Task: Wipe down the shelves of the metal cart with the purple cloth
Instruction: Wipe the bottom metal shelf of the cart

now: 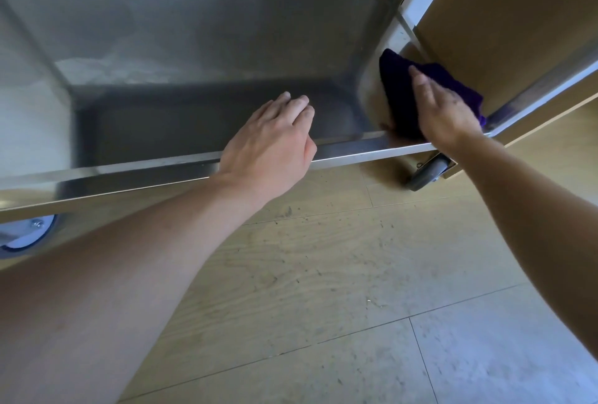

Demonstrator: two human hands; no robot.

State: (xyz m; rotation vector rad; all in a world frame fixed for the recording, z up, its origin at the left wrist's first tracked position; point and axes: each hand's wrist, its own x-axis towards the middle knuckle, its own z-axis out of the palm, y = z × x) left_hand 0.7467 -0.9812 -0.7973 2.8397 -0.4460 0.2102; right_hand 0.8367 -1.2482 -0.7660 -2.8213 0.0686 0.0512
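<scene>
Left grip (271,141) rests released on rim (129,174), right grip (443,112) flat on cloth (401,96) near caster (427,174).

One head-worn view looks forward and steeply down, close above the near edge of the metal cart (129,174). The floor (323,274) fills its lower half.

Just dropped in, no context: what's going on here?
A person is wiping the low shelf of a metal cart. The right hand presses the purple cloth flat at the shelf's right end. The left hand rests on the front rim, fingers relaxed, holding nothing. A caster shows under the right corner, on the wooden floor.
</scene>
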